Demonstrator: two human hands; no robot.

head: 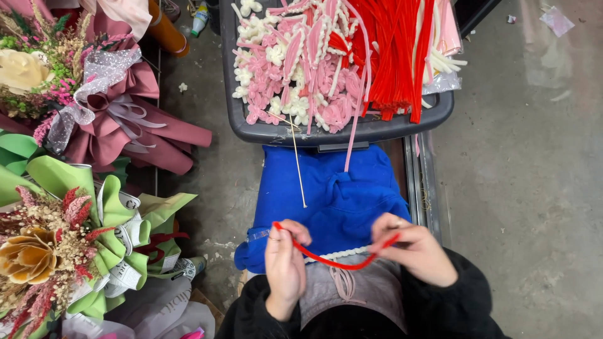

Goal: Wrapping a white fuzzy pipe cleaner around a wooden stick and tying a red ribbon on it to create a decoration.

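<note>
- Left hand [284, 267] is pinching one end of a red pipe cleaner [333, 258], thumb and fingers pressed together on it near the upper tip.
- Right hand [411, 251] is pinching the other end of the same stem, fingers closed over it; the stem is sagging in a shallow curve between the two hands.
- A white pipe cleaner [342, 253] is lying along the red one over part of the span, touching it; whether the two are twisted together cannot be told.
- The stems are being held above the lap, just in front of a blue fabric [333, 188] spread over the knees.
- A thin wooden stick [298, 164] is resting across the blue fabric, its upper end reaching the grey tray [264, 130].
- The tray is holding pink and white formed pieces [295, 69] on its left and a bundle of straight red stems [396, 56] on its right.
- Wrapped bouquets, a pink-wrapped bouquet [119, 119] and a green-wrapped bouquet [69, 245], are standing to the left on the concrete floor [521, 188].
- Judgement: the step in hand looks like bending or pairing the stems, early in shaping.
- Judgement: any further bend is calling for both pinches staying firm so the white strand does not slide off the red.
</note>
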